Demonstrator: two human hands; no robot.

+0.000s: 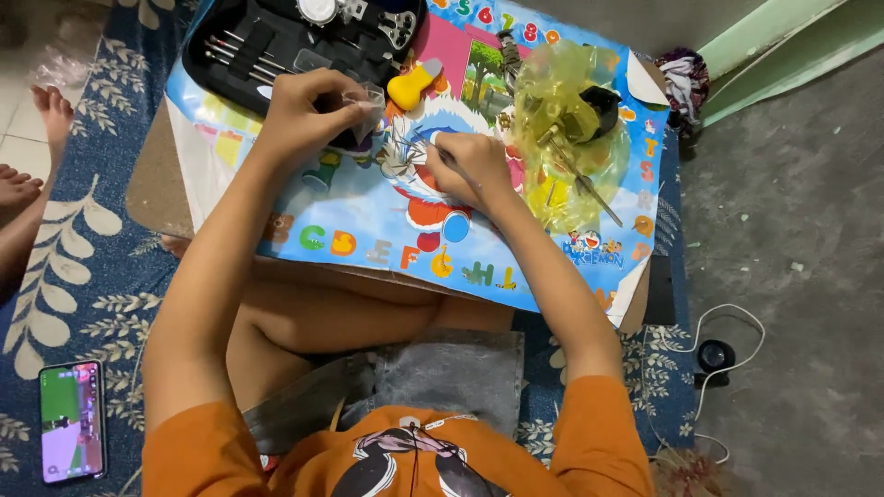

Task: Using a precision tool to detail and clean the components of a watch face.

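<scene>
My left hand [308, 112] pinches a small clear plastic piece [366, 97] above a low table covered with a bright cartoon alphabet mat [368, 235]. My right hand [474, 170] grips a thin metal tool [440, 152], its tip pointing left toward a small pale part [401, 156] lying on the mat between the two hands. A yellow-handled tool [412, 85] lies just beyond the hands.
An open black tool case [295, 41] with several slim tools sits at the table's far left. A crumpled yellow plastic bag [562, 124] with a black object and a screwdriver lies right. A phone [72, 421] rests on the patterned rug; someone's bare feet [32, 147] are at left.
</scene>
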